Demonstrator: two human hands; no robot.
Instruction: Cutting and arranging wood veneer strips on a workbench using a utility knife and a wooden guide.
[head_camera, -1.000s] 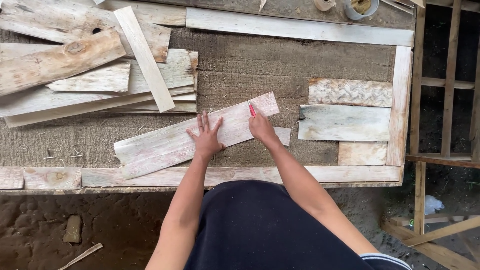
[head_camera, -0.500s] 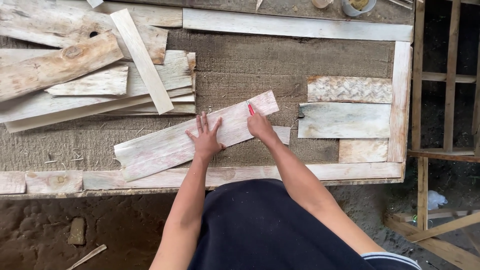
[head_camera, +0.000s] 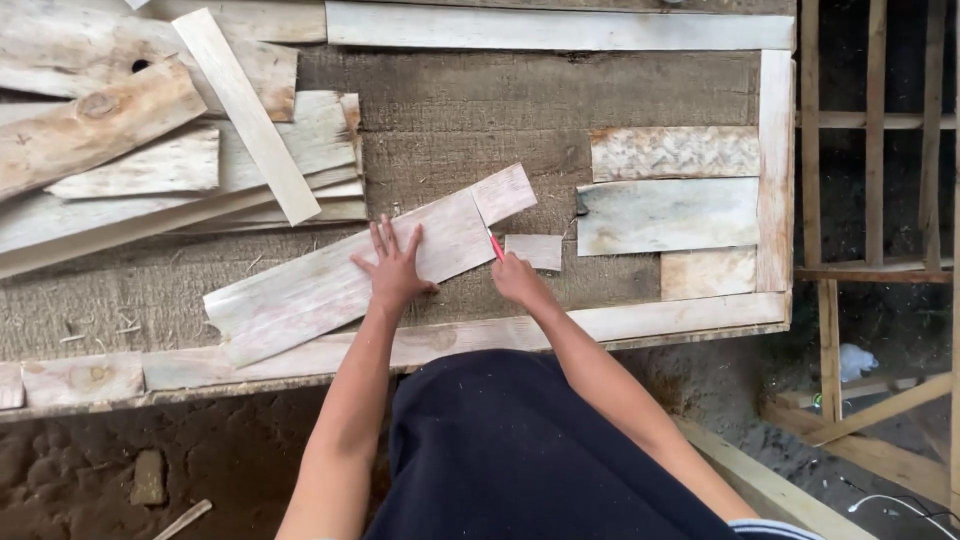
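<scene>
- Head view: left hand (head_camera: 395, 268) spread flat, pressing a pale wood plank (head_camera: 370, 265) lying diagonally on the workbench (head_camera: 450, 100).
- Right hand (head_camera: 518, 278) closed around a red pencil (head_camera: 495, 245), tip at the plank's edge.
- Three fitted pieces (head_camera: 668, 215) lie inside the frame (head_camera: 775, 170); most of it unfilled.
- Scrap boards (head_camera: 150, 150) piled left.

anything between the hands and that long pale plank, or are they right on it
Nothing visible stands between. The left hand lies flat on the long pale plank, and the right hand holds a red pencil against its surface.
</scene>
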